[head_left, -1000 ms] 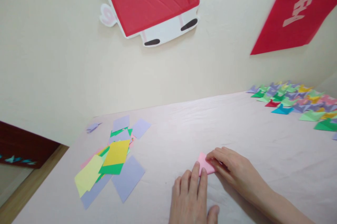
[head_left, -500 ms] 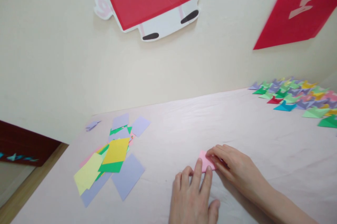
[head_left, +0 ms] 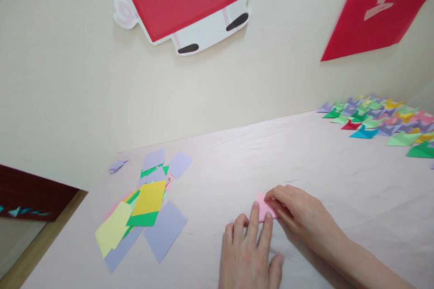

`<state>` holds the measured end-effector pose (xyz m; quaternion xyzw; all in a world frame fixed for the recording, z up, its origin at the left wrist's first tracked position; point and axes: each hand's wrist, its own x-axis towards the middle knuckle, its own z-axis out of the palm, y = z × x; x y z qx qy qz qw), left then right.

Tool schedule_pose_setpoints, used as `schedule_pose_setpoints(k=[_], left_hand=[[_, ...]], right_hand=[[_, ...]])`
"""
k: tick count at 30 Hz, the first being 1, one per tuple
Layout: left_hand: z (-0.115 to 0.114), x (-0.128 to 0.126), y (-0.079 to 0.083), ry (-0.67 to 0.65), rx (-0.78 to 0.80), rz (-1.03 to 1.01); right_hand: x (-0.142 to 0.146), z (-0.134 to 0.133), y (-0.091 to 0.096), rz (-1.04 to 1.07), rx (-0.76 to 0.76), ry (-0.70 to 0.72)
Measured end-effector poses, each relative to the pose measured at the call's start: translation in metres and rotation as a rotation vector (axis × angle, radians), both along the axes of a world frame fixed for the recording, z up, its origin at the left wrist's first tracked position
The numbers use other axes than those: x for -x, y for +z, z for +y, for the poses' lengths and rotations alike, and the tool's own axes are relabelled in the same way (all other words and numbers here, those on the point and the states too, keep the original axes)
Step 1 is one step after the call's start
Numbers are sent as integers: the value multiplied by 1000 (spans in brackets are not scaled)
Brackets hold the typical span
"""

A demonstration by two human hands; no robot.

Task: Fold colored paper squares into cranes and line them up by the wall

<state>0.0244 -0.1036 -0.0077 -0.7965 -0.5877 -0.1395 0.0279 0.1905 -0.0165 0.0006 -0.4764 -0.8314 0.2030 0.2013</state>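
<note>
One pink paper (head_left: 261, 206) lies on the counter (head_left: 217, 189). I note the left hand (head_left: 247, 253) spread, two fingers (head_left: 254, 218) touching it; the right hand (head_left: 300, 211) pinches its right side, fingers narrow.

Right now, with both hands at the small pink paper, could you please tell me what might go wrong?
The pink paper could slip or skew, as the left hand seems to steady it with only its fingertips. The right hand covers part of its right side, so a misaligned edge there might go unnoticed. The table cover shows wrinkles nearby, which could make pressing uneven.
</note>
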Motion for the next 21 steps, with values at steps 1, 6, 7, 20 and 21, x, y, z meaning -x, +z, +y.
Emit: schedule_pose_setpoints(k=[1, 6, 7, 20, 21], left_hand=[[0, 0, 0, 4, 6, 4], [0, 1, -2, 15, 6, 26], [0, 1, -3, 16, -2, 35], [-13, 17, -20, 18, -137, 159], [-14, 20, -20, 14, -139, 173]], right_hand=[[0, 0, 0, -3, -8, -1], [2, -1, -2, -14, -62, -1], [2, -2, -2, -18, -73, 0], [6, -6, 2, -48, -168, -18], [7, -8, 3, -56, -162, -24]])
